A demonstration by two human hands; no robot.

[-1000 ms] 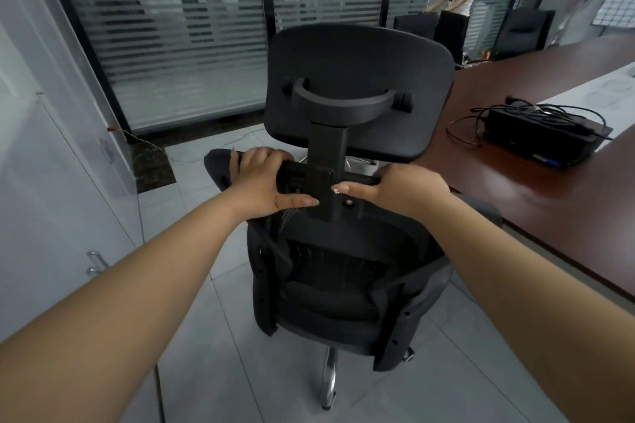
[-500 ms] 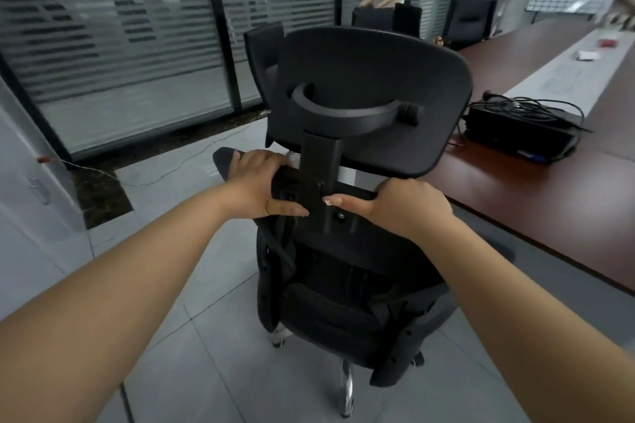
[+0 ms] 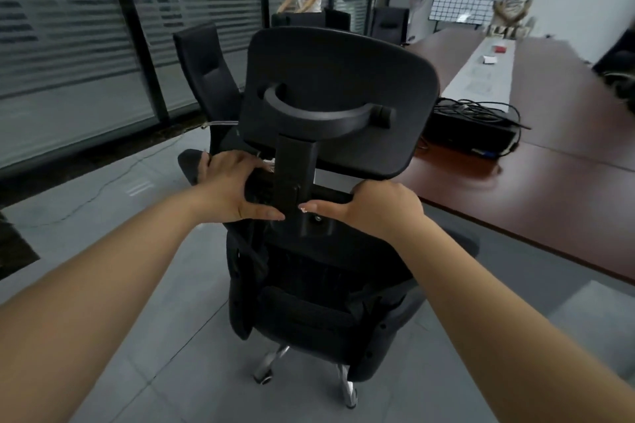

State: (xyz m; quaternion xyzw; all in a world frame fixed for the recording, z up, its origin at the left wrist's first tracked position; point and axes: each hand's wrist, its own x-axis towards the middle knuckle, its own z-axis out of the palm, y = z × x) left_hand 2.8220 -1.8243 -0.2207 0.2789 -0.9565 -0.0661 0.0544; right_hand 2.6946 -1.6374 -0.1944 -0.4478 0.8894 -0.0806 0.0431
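Black chair [image 3: 338, 103] still in both hands [image 3: 233, 187] [image 3: 381, 208]

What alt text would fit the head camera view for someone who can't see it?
Seen from behind, the left hand and right hand grip a black office chair at the top of its backrest, one on each side of the headrest post. A reddish-brown table stands to the right, with a black box and cables on it.
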